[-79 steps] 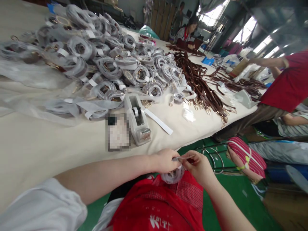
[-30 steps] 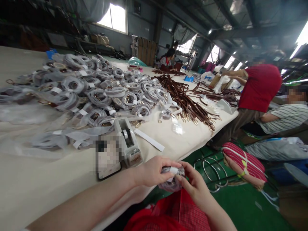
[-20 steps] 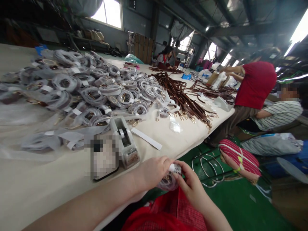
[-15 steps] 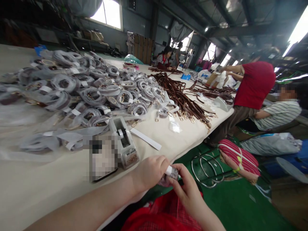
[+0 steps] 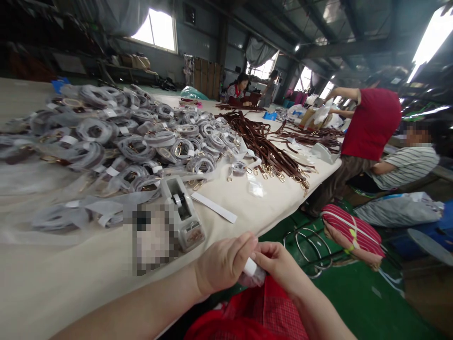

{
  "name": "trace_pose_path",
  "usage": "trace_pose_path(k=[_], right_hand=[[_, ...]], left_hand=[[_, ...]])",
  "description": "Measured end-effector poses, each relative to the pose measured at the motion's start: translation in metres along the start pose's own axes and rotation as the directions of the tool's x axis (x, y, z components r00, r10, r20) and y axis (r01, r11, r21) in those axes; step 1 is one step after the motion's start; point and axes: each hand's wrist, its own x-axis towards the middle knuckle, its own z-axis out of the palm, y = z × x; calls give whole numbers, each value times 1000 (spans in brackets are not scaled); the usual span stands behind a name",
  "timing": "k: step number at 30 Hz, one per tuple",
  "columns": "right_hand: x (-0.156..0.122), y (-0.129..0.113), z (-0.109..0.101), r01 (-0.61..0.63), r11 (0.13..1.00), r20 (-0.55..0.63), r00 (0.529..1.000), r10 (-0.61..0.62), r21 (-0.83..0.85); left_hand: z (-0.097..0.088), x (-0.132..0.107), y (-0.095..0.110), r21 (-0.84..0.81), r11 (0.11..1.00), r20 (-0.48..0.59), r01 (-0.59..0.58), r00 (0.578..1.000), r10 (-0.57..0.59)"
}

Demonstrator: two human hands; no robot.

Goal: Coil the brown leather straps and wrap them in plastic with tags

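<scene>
The person's left hand (image 5: 226, 264) and right hand (image 5: 278, 264) meet over a wrapped coil (image 5: 252, 279), and the grip of both is clamped on it: the left fingers bend over its upper left, and the right thumb lies against its right edge, with the forefinger just above. How the hidden fingertips press on it, I cannot tell. A white band (image 5: 249, 267) crosses the top of the coil, between the two hands. The coil is off the table (image 5: 272, 196), just beyond its near edge and in front of the person's red apron (image 5: 244, 311). On the table near the left hand stands a tape dispenser (image 5: 193, 235), with a blurred-out flat object (image 5: 154, 236) just left of it and a white strip (image 5: 214, 208) lying to its right. Farther back, a broad heap of wrapped coils (image 5: 136, 146) with white bands covers much of the table's left part; brown straps (image 5: 255, 137) with gold-coloured clasps lie along its right side. Beyond the table's right edge, a co-worker in a red top (image 5: 373, 123) bends over, another in a striped shirt (image 5: 410, 165) sits close by, and a striped cushion (image 5: 352, 226) is above the green floor (image 5: 354, 293).
</scene>
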Motion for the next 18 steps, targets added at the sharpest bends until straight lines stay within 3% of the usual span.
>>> trace_pose_path(k=[3, 6, 9, 14, 18], right_hand=[[-2, 1, 2, 142, 957, -154, 971, -185, -254], [-5, 3, 2, 238, 789, -178, 899, -400, -567], [-7, 5, 0, 253, 689, -155, 868, -472, -679], [-10, 6, -6, 291, 604, -153, 804, -575, -742], [-15, 3, -11, 354, 564, -120, 762, -637, -746]], left_hand=[[6, -2, 4, -96, 976, 145, 198, 972, -183], [5, 2, 7, -242, 865, 412, 440, 854, -319], [-3, 10, 7, -342, 764, 575, 548, 765, -292], [-6, 17, -2, -454, 601, 657, 658, 703, -273], [-2, 15, -3, -547, 475, 627, 689, 714, -312]])
